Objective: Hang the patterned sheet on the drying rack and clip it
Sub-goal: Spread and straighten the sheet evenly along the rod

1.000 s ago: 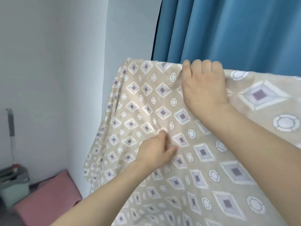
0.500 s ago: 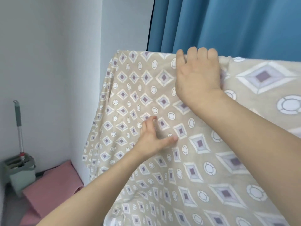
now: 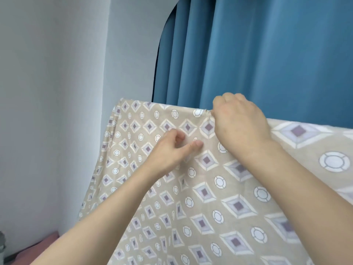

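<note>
The beige patterned sheet (image 3: 210, 197), printed with purple diamonds and white circles, is draped over a straight top bar and falls toward me. The drying rack under it is hidden by the cloth. My right hand (image 3: 240, 123) sits on the top fold, fingers curled over the edge and gripping the sheet. My left hand (image 3: 172, 150) is a little below and to the left, against the cloth, fingers curled with thumb out; I cannot tell whether it pinches fabric. No clip shows.
A blue curtain (image 3: 257, 54) hangs right behind the sheet. A pale wall (image 3: 47, 92) and corner stand to the left. A pink mat (image 3: 51, 238) lies on the floor at the lower left.
My view has tilted upward, so the sheet's top edge sits lower in frame. My left hand climbed toward the top fold and curled its fingers. My right hand stayed on the top edge, curling tighter.
</note>
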A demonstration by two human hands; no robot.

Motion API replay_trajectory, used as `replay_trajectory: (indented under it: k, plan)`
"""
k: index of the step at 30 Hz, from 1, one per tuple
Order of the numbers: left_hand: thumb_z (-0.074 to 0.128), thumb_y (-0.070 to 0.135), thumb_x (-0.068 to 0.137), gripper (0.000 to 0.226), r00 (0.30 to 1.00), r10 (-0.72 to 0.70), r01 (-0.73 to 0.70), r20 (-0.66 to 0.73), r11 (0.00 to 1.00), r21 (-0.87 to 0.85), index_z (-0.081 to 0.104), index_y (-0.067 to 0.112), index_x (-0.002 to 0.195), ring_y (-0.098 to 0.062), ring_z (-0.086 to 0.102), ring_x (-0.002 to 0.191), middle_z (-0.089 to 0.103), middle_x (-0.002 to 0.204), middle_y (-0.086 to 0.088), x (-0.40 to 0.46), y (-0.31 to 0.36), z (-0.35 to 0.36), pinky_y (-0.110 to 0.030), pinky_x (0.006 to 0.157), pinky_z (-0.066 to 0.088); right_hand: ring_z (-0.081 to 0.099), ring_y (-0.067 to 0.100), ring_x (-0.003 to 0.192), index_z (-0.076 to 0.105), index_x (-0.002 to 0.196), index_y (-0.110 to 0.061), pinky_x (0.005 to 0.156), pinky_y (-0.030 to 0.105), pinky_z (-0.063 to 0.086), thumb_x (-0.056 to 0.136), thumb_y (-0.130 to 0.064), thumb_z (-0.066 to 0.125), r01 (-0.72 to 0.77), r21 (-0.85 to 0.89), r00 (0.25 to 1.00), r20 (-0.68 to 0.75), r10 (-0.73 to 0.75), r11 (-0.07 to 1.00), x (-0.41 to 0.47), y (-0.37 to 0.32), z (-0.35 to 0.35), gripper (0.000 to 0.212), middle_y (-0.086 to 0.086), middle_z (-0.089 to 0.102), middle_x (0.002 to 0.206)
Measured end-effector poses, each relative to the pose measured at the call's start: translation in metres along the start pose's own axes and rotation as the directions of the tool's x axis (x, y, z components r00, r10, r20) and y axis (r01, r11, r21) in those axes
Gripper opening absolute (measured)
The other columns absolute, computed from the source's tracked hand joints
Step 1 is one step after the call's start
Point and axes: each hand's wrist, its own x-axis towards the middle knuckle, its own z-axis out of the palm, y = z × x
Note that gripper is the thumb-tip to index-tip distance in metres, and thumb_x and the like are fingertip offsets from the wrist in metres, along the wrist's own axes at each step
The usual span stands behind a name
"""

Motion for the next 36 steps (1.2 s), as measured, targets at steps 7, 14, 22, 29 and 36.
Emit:
replay_trajectory:
  k: [7, 14, 22, 29, 36]
  plan:
    - [0.067, 0.053, 0.078, 0.031, 0.987, 0.138, -0.147, 0.087, 0.983, 0.111, 0.056, 0.024, 0.081, -0.016, 0.062, 0.071, 0.066, 0.074, 0.005, -0.011, 0.014, 0.018, -0.042, 0.071, 0.053, 0.045, 0.029, 0.067, 0.051, 0.073, -0.01, 0.061, 0.035, 0.029, 0.072, 0.001, 0.065, 0.073, -0.076, 0.973, -0.215, -0.088, 0.994, 0.0, -0.01, 0.013, 0.018, 0.01, 0.048, 0.073]
    - [0.055, 0.029, 0.09, 0.028, 0.963, 0.189, -0.191, 0.191, 0.982, -0.011, 0.046, 0.021, 0.065, -0.015, 0.043, 0.054, 0.052, 0.057, 0.0, -0.015, -0.006, 0.02, -0.032, 0.055, 0.038, 0.043, 0.027, 0.069, 0.056, 0.07, -0.012, 0.064, 0.036, 0.029, 0.072, -0.007, 0.071, 0.138, -0.09, 0.963, -0.219, -0.155, 0.986, -0.005, -0.007, 0.015, 0.016, 0.006, 0.047, 0.075]
    - [0.054, 0.009, 0.097, 0.031, 0.923, 0.143, -0.113, 0.358, 0.988, -0.102, 0.044, 0.009, 0.068, -0.01, 0.057, 0.06, 0.051, 0.058, -0.008, -0.032, -0.014, 0.01, -0.023, 0.052, 0.042, 0.048, 0.03, 0.08, 0.063, 0.077, -0.011, 0.079, 0.041, 0.031, 0.072, -0.013, 0.066, 0.063, -0.066, 0.982, -0.173, -0.074, 0.996, -0.016, -0.011, 0.034, 0.006, 0.007, 0.054, 0.089]
    - [0.058, 0.017, 0.091, 0.026, 0.835, 0.013, -0.033, 0.551, 0.999, 0.027, 0.051, 0.009, 0.067, -0.017, 0.046, 0.056, 0.062, 0.07, -0.019, -0.042, -0.034, 0.005, -0.032, 0.057, 0.039, 0.041, 0.027, 0.074, 0.048, 0.109, -0.01, 0.054, 0.03, 0.023, 0.094, -0.012, 0.043, -0.003, 0.019, 0.998, 0.065, 0.001, 1.0, 0.025, -0.037, 0.017, 0.016, 0.008, 0.053, 0.103]
    - [0.056, 0.013, 0.095, 0.033, 0.807, -0.065, -0.036, 0.587, 0.986, 0.16, 0.044, 0.017, 0.065, -0.013, 0.044, 0.056, 0.058, 0.069, -0.01, -0.053, -0.056, 0.0, -0.019, 0.049, 0.036, 0.057, 0.027, 0.095, 0.049, 0.117, -0.01, 0.067, 0.032, 0.032, 0.089, -0.012, 0.049, 0.008, -0.052, 0.975, 0.224, 0.004, 0.999, 0.055, -0.074, 0.043, 0.028, 0.008, 0.055, 0.114]
